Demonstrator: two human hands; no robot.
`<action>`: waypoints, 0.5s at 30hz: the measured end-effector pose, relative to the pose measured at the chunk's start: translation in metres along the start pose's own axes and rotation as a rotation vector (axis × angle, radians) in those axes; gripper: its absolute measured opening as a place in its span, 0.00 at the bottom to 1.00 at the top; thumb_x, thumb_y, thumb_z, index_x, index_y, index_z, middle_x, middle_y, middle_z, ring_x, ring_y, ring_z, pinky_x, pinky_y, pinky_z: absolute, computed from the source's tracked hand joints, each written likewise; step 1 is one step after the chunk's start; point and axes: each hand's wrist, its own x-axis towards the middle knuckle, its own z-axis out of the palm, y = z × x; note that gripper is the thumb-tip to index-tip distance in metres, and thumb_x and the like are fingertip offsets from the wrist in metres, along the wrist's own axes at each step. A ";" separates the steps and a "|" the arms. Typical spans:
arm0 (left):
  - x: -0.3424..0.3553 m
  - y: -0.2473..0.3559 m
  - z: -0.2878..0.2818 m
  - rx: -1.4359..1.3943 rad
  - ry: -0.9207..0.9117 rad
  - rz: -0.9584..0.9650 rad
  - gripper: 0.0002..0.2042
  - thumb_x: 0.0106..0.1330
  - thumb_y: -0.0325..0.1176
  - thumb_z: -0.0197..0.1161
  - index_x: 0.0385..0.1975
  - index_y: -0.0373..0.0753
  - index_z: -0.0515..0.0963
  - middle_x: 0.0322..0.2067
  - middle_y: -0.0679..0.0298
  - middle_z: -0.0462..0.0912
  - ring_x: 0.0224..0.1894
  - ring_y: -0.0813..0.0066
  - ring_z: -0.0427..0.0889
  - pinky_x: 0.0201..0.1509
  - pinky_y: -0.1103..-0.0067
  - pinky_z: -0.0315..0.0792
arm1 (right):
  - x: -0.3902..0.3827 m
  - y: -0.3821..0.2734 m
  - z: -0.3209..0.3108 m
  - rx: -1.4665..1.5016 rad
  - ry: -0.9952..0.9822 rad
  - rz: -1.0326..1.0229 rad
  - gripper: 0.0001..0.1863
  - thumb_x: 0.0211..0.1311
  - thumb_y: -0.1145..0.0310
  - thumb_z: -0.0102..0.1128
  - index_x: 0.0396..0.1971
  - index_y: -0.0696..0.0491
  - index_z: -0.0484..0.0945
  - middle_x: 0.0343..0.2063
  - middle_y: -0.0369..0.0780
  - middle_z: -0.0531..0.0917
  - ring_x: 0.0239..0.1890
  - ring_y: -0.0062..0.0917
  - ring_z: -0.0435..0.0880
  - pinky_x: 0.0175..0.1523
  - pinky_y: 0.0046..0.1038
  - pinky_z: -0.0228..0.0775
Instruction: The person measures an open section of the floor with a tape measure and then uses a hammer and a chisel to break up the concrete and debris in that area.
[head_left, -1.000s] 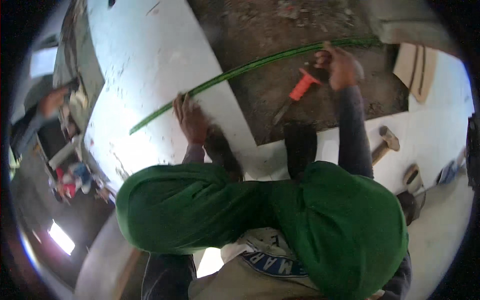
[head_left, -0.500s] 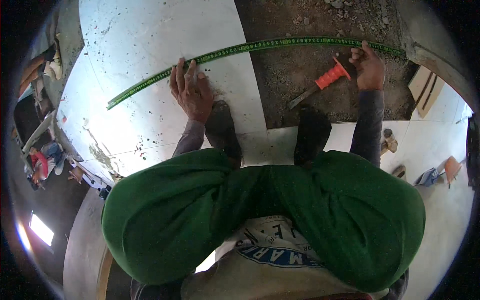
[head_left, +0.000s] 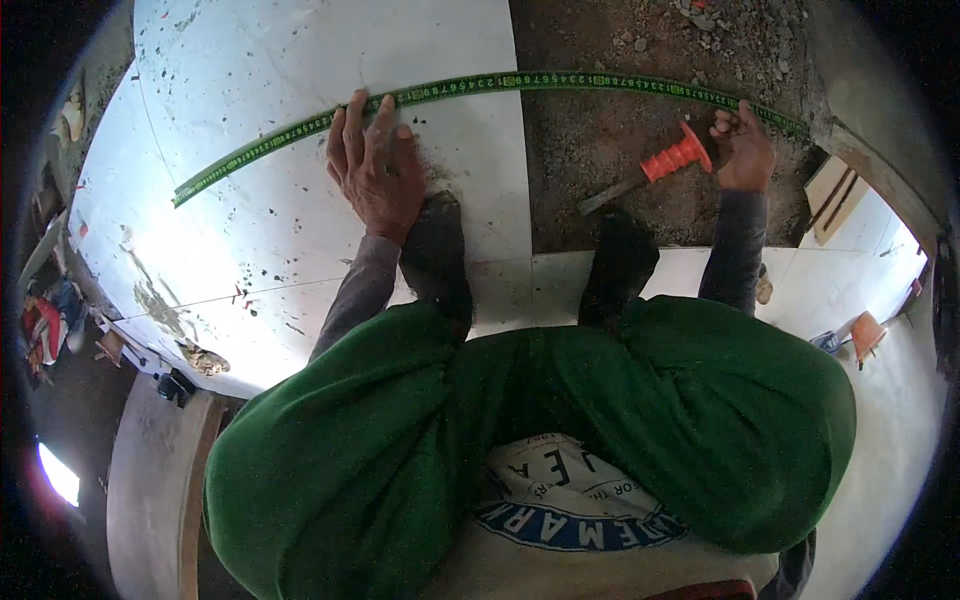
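A green measuring tape blade (head_left: 455, 88) lies bowed across a white floor tile (head_left: 420, 45) and bare dirt (head_left: 565, 150); its right end reaches the foot of a wall. My left hand (head_left: 378, 180) is open over the tile, fingers stretched out, with fingertips resting on the blade. Farther right, my right hand (head_left: 745, 152) pinches the blade's near edge between thumb and forefinger, its other fingers curled. Just left of that hand, a chisel (head_left: 676, 160) with an orange-red guarded grip lies on the dirt, its metal end pointing toward my right foot (head_left: 620, 260).
Loose rubble (head_left: 700, 15) lies at the far side of the dirt. A tile offcut (head_left: 833, 200) leans by the wall base (head_left: 880, 165) on the right. An orange trowel-like piece (head_left: 867, 335) stands beyond my right knee. Dark crumbs dot the tile; clutter (head_left: 50, 320) sits far left.
The whole view has shifted a little, so floor and tape appear displaced. Both hands remain at the tape, and the chisel stays on the dirt.
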 end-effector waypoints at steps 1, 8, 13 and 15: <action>-0.001 -0.002 0.001 0.010 -0.001 0.003 0.18 0.74 0.39 0.62 0.62 0.53 0.82 0.72 0.63 0.72 0.76 0.54 0.62 0.79 0.56 0.54 | 0.000 -0.001 0.001 -0.044 -0.015 -0.024 0.23 0.71 0.65 0.66 0.62 0.58 0.77 0.42 0.49 0.87 0.38 0.34 0.86 0.45 0.35 0.85; 0.000 -0.001 0.001 0.065 -0.010 0.018 0.20 0.73 0.38 0.64 0.64 0.50 0.80 0.71 0.59 0.73 0.74 0.50 0.67 0.78 0.54 0.57 | 0.004 -0.001 -0.005 0.067 -0.004 0.047 0.24 0.74 0.63 0.63 0.64 0.58 0.77 0.43 0.49 0.86 0.40 0.34 0.86 0.49 0.36 0.86; -0.001 -0.003 0.004 0.016 -0.012 -0.014 0.18 0.75 0.41 0.60 0.62 0.54 0.82 0.73 0.64 0.71 0.77 0.54 0.61 0.80 0.55 0.51 | 0.000 -0.003 0.003 0.016 0.031 0.007 0.23 0.78 0.63 0.56 0.65 0.61 0.75 0.45 0.51 0.86 0.40 0.34 0.86 0.48 0.36 0.86; -0.002 -0.004 0.006 0.022 -0.015 -0.020 0.18 0.75 0.41 0.60 0.62 0.54 0.82 0.73 0.65 0.71 0.77 0.54 0.61 0.80 0.55 0.51 | 0.000 -0.004 0.005 -0.003 0.047 0.006 0.23 0.78 0.64 0.55 0.65 0.61 0.75 0.46 0.51 0.86 0.41 0.34 0.86 0.48 0.36 0.86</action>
